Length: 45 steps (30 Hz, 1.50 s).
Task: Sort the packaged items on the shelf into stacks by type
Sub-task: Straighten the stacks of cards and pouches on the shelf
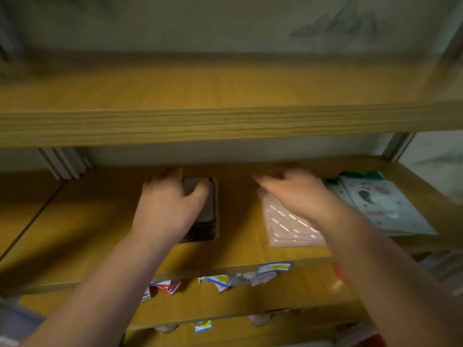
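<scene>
A stack of dark brown flat packets (209,214) lies on the wooden shelf (100,221), left of centre. My left hand (167,204) rests on top of that stack, thumb and fingers curled around its far end. To the right lies a stack of pale pink packets (288,229) with white dashes. My right hand (293,191) lies flat on its far end, fingers spread. A third stack of white printed packets (390,209) sits at the far right, with a green packet (360,175) peeking out behind it. The picture is motion-blurred.
An upper wooden shelf (225,123) hangs just above the hands. White upright posts (62,162) stand at the back left. Lower shelves hold small blue-and-yellow sachets (250,275) and red packets (167,286). A white frame post (398,146) bounds the right side.
</scene>
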Tool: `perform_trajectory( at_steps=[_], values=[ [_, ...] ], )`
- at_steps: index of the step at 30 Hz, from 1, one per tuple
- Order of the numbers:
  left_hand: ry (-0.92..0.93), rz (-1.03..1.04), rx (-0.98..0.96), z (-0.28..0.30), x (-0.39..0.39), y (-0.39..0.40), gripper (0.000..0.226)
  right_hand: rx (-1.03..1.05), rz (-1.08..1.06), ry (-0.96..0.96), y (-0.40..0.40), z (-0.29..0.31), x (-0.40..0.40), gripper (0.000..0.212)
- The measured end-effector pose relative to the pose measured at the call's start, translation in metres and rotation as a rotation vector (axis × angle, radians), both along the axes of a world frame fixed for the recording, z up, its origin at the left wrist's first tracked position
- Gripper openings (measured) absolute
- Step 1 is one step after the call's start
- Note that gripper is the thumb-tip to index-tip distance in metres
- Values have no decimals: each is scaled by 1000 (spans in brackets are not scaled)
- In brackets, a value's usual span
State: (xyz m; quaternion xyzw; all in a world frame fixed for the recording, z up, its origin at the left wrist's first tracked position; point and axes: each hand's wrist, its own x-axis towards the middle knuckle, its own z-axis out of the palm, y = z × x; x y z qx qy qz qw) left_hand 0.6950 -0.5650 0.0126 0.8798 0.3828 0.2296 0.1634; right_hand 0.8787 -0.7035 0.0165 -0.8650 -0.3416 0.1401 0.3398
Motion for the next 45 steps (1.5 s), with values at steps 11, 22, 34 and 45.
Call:
perform_trajectory(
  at_steps=[11, 22, 34, 45],
  values=[
    [34, -112, -506, -39, 96, -123, 48, -106, 57, -50, -100, -53, 62, 65],
    [-468, 297, -1214, -20, 134, -114, 26, 115, 162, 224, -101, -76, 54, 83],
    [-385, 74, -1004, -27, 133, -118, 29, 284, 33, 640, -96, -54, 66, 89],
    [-352, -394, -416, -50, 90, -109, 77, 490, 159, 45, -77, -74, 37, 66]
  ],
)
